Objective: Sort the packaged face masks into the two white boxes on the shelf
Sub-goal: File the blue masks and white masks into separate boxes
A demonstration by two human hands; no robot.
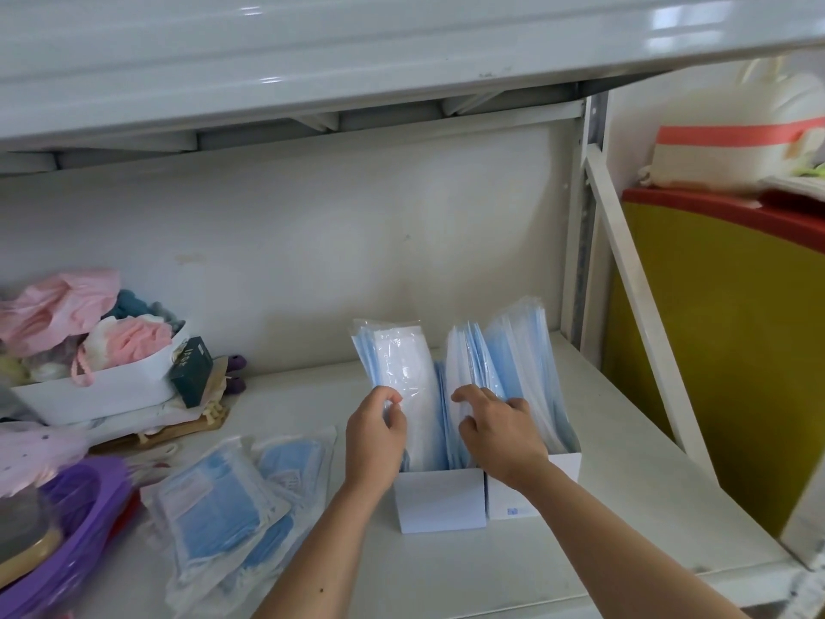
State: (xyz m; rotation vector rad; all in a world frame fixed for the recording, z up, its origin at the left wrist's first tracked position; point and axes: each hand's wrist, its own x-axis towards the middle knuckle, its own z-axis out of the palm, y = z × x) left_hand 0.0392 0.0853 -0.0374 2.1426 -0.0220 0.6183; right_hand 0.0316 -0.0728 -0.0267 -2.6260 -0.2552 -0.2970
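Note:
Two white boxes stand side by side on the shelf, the left box point(439, 502) and the right box point(564, 462). Packaged blue face masks stand upright in both. My left hand point(375, 444) pinches the left-box masks point(402, 377) at their left edge. My right hand point(495, 433) rests its fingers on the tops of the right-box masks point(522, 350), pushing them apart from the left stack. A loose pile of packaged masks point(232, 498) lies flat on the shelf to the left of the boxes.
A white tray with pink fabric items point(102, 364) and a dark green box point(192, 370) sit at the back left. A purple basin point(67, 529) is at the front left. The shelf post point(585, 243) and a yellow panel point(723, 350) stand to the right.

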